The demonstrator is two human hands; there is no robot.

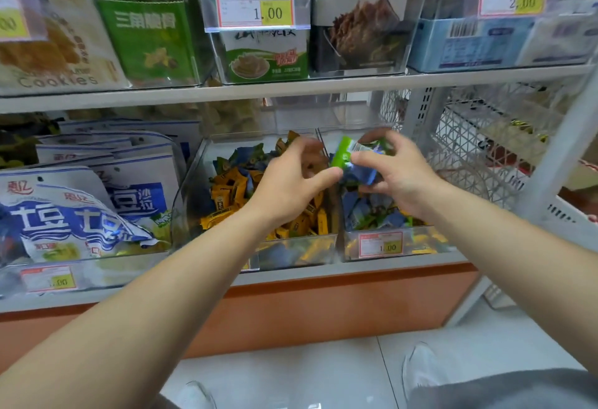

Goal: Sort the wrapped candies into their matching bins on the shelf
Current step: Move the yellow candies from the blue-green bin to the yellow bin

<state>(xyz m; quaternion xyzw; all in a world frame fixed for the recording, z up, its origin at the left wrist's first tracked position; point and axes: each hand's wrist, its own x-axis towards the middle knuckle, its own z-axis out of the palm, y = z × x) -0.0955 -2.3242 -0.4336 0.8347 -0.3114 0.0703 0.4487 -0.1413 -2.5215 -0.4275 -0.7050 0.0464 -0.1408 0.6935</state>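
Two clear bins stand side by side on the lower shelf. The left bin (191,201) holds mostly yellow wrapped candies (226,192) with some blue-green ones mixed in. The right bin (352,250) holds blue-green wrapped candies (365,211). My right hand (398,172) grips a bunch of green and blue wrapped candies (348,158) above the divide between the bins. My left hand (291,179) hovers over the left bin, fingers spread and curved, its thumb tip touching the bunch. Whether its far fingers hold anything is hidden.
Blue and white snack bags (81,211) fill the bin to the left. An upper shelf (226,91) carries snack packets and price tags (255,4). A white wire basket (479,146) stands to the right. My shoes (420,370) are on the tiled floor.
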